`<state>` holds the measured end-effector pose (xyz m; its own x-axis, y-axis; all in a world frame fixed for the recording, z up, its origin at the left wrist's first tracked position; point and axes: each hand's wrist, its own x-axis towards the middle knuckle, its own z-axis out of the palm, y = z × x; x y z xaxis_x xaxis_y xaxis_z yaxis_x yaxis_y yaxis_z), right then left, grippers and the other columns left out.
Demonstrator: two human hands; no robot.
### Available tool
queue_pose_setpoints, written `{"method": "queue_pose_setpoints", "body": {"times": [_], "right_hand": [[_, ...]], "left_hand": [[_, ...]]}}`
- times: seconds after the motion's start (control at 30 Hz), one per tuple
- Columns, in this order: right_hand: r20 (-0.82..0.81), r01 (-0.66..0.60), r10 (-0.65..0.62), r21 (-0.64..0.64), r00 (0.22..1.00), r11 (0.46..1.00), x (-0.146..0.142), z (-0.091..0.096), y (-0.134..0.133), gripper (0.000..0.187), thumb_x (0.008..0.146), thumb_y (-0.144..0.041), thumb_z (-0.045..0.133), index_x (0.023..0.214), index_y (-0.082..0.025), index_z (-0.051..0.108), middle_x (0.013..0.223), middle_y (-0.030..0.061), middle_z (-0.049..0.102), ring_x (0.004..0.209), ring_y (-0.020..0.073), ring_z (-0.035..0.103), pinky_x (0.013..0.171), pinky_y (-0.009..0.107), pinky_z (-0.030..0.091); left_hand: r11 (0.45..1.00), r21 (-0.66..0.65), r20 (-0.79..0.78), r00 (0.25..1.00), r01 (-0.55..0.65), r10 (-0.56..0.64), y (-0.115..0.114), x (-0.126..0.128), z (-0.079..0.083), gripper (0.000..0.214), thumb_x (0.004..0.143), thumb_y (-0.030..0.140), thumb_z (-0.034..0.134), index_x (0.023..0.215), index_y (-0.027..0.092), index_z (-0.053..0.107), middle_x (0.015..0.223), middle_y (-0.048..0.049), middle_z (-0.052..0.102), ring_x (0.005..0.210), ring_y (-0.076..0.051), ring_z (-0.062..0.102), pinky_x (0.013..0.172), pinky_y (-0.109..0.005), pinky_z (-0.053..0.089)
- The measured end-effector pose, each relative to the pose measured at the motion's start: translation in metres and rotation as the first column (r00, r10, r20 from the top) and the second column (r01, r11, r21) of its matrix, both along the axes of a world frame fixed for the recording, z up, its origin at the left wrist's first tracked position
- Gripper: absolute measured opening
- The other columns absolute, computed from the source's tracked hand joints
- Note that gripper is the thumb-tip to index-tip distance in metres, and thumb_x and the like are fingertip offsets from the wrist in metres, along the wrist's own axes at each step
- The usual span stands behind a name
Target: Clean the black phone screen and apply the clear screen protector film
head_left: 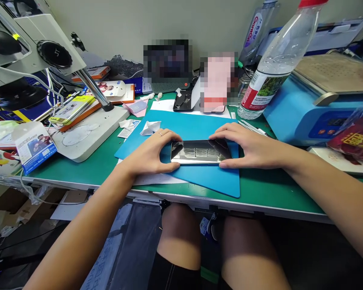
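A smartphone (201, 152) with a dark, glossy screen lies sideways between my hands, over the blue mat (218, 181). My left hand (153, 152) grips its left end, thumb on the near edge and fingers on the far edge. At the other end, my right hand (245, 147) holds it the same way. Bright ceiling reflections show on the glass. Crumpled white wipes (150, 127) lie on the mat just beyond my left hand.
A microscope stand (87, 141) is at the left, beside small boxes and packets (34, 147). A water bottle (264, 84) and a blue machine (302, 112) stand at the right. Behind the mat are a black phone (183, 100) and a blurred screen (166, 62).
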<state>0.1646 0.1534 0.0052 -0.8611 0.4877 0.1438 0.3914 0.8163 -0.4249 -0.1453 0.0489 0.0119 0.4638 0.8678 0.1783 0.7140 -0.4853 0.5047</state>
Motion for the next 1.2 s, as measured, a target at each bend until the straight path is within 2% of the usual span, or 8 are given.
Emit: {"method": "queue_pose_setpoints", "body": {"times": [0.13, 0.23, 0.3, 0.37, 0.5, 0.8, 0.97, 1.2], "right_hand": [[-0.022, 0.011, -0.011, 0.004, 1.0, 1.0, 0.001, 0.0, 0.002, 0.082, 0.075, -0.075, 0.075, 0.138, -0.024, 0.067, 0.134, 0.0149, 0.066, 0.125, 0.0393, 0.061, 0.106, 0.056, 0.05], [-0.071, 0.048, -0.049, -0.009, 0.996, 0.999, 0.002, -0.001, 0.005, 0.075, 0.08, -0.077, 0.069, 0.134, -0.025, 0.069, 0.131, 0.0147, 0.068, 0.121, 0.0397, 0.062, 0.104, 0.056, 0.05], [-0.101, 0.061, -0.063, -0.023, 0.993, 0.998, 0.002, -0.002, 0.007, 0.073, 0.083, -0.079, 0.062, 0.131, -0.024, 0.07, 0.128, 0.0152, 0.069, 0.12, 0.0398, 0.062, 0.104, 0.056, 0.049], [-0.125, 0.063, -0.066, -0.027, 0.99, 0.998, 0.003, -0.002, 0.008, 0.075, 0.085, -0.082, 0.057, 0.129, -0.023, 0.07, 0.126, 0.016, 0.069, 0.119, 0.0399, 0.062, 0.104, 0.057, 0.049], [-0.128, 0.071, -0.074, -0.025, 0.989, 0.997, 0.003, -0.001, 0.008, 0.079, 0.087, -0.085, 0.05, 0.128, -0.02, 0.068, 0.125, 0.0172, 0.068, 0.119, 0.0399, 0.061, 0.104, 0.058, 0.047], [-0.125, 0.079, -0.084, -0.041, 0.989, 0.996, 0.001, -0.002, 0.01, 0.089, 0.086, -0.09, 0.04, 0.126, -0.016, 0.07, 0.122, 0.0195, 0.07, 0.116, 0.0401, 0.062, 0.102, 0.058, 0.048], [-0.114, 0.086, -0.091, -0.053, 0.989, 0.995, 0.0, -0.002, 0.01, 0.09, 0.082, -0.09, 0.049, 0.127, -0.015, 0.069, 0.124, 0.0195, 0.069, 0.118, 0.0407, 0.061, 0.103, 0.057, 0.047], [-0.108, 0.097, -0.1, -0.035, 0.989, 0.995, 0.001, -0.001, 0.01, 0.086, 0.081, -0.089, 0.054, 0.128, -0.019, 0.07, 0.125, 0.0182, 0.069, 0.119, 0.0409, 0.061, 0.103, 0.057, 0.047]], "left_hand": [[0.981, 0.187, 0.033, 0.998, -0.051, 0.045, -0.001, -0.008, 0.002, 0.034, 0.092, 0.039, 0.057, 0.122, 0.023, 0.06, 0.128, -0.009, 0.064, 0.123, -0.031, 0.057, 0.111, -0.049, 0.044], [0.866, 0.365, 0.11, 0.94, -0.342, 0.324, 0.005, -0.016, -0.002, 0.028, 0.092, 0.029, 0.052, 0.116, 0.024, 0.066, 0.126, -0.0082, 0.065, 0.126, -0.031, 0.056, 0.114, -0.051, 0.042], [0.805, 0.327, 0.079, 0.863, -0.495, 0.499, 0.012, -0.021, -0.007, 0.028, 0.091, 0.025, 0.054, 0.115, 0.024, 0.069, 0.124, -0.0091, 0.066, 0.124, -0.032, 0.057, 0.11, -0.052, 0.046], [0.803, 0.247, 0.004, 0.829, -0.543, 0.559, 0.019, -0.025, -0.013, 0.025, 0.092, 0.025, 0.056, 0.11, 0.021, 0.073, 0.116, -0.0108, 0.069, 0.115, -0.033, 0.062, 0.102, -0.051, 0.05], [0.825, 0.196, -0.049, 0.835, -0.53, 0.548, 0.021, -0.029, -0.013, 0.022, 0.094, 0.023, 0.055, 0.095, 0.018, 0.077, 0.1, -0.0108, 0.073, 0.097, -0.029, 0.067, 0.089, -0.046, 0.053], [0.933, 0.105, 0.025, 0.939, -0.344, 0.343, -0.013, -0.021, 0.022, 0.018, 0.097, 0.031, 0.064, 0.098, 0.022, 0.079, 0.095, -0.0031, 0.078, 0.087, -0.019, 0.068, 0.075, -0.031, 0.048], [0.971, 0.026, -0.045, 0.97, -0.236, 0.237, -0.008, -0.01, 0.024, 0.013, 0.094, 0.029, 0.067, 0.095, 0.019, 0.076, 0.088, -0.0015, 0.077, 0.08, -0.016, 0.067, 0.071, -0.028, 0.048], [0.971, -0.108, -0.089, 0.974, -0.215, 0.206, 0.006, 0.002, 0.025, 0.008, 0.09, 0.027, 0.072, 0.086, 0.02, 0.075, 0.081, 0.0006, 0.075, 0.075, -0.015, 0.066, 0.07, -0.027, 0.048]]}}
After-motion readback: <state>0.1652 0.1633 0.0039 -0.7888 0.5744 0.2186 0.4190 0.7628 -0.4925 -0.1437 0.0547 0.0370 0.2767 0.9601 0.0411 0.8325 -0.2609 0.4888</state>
